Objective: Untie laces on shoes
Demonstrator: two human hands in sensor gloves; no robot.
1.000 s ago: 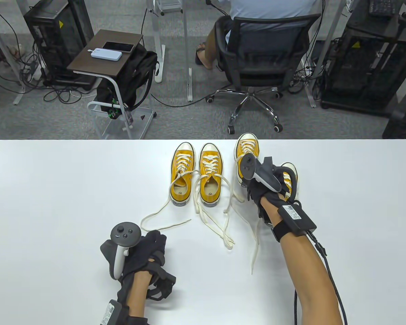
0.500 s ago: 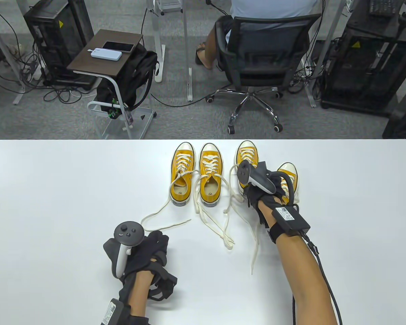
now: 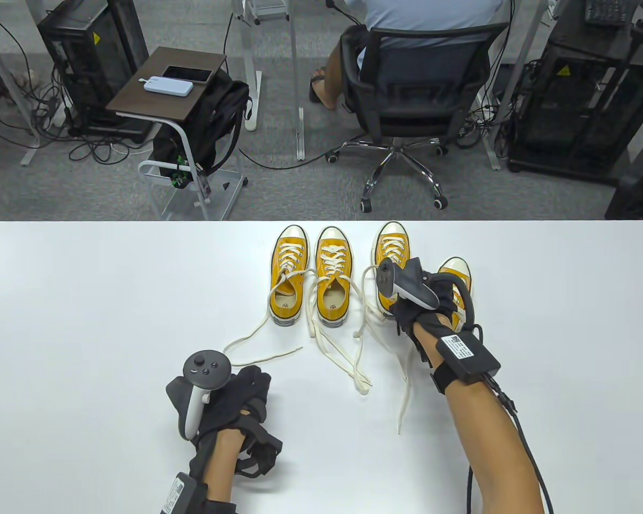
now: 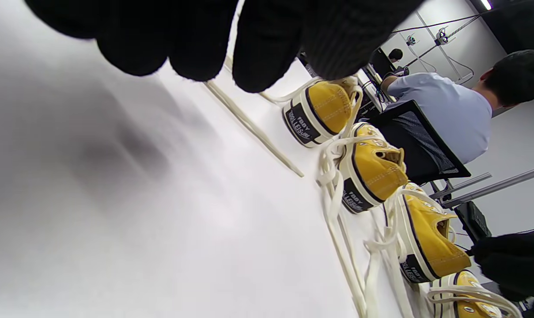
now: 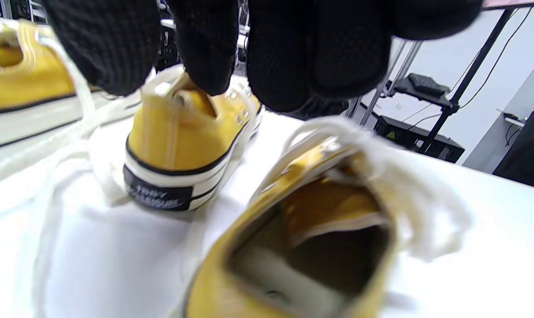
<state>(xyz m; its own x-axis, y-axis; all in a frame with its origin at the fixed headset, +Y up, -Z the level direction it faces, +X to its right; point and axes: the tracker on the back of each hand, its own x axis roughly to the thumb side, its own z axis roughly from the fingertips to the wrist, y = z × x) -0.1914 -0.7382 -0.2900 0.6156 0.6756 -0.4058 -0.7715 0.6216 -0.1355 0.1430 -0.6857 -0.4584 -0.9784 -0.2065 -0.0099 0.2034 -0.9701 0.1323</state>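
Four yellow sneakers stand toe-away on the white table point(image 3: 86, 300). The first shoe point(image 3: 288, 278) and the second shoe point(image 3: 333, 284) are untied, their cream laces point(image 3: 353, 364) trailing toward me. My right hand point(image 3: 434, 305) hovers over the heels of the third shoe point(image 3: 391, 246) and the fourth shoe point(image 3: 457, 273), partly hiding both. In the right wrist view its fingers point(image 5: 284, 57) hang loosely above the third shoe's heel point(image 5: 183, 137) and hold nothing. The fourth shoe point(image 5: 302, 229) has lace bunched over its opening. My left hand point(image 3: 241, 391) rests idle on the table.
Beyond the table's far edge a person sits in a black office chair point(image 3: 418, 80). A small side table point(image 3: 166, 85) with a phone and a power bank stands at the back left. Computer towers and cables line the floor.
The third shoe has come a little nearer and sits flat. My right hand drew back toward me, then shifted slightly right. The left hand drifted a little to the right.
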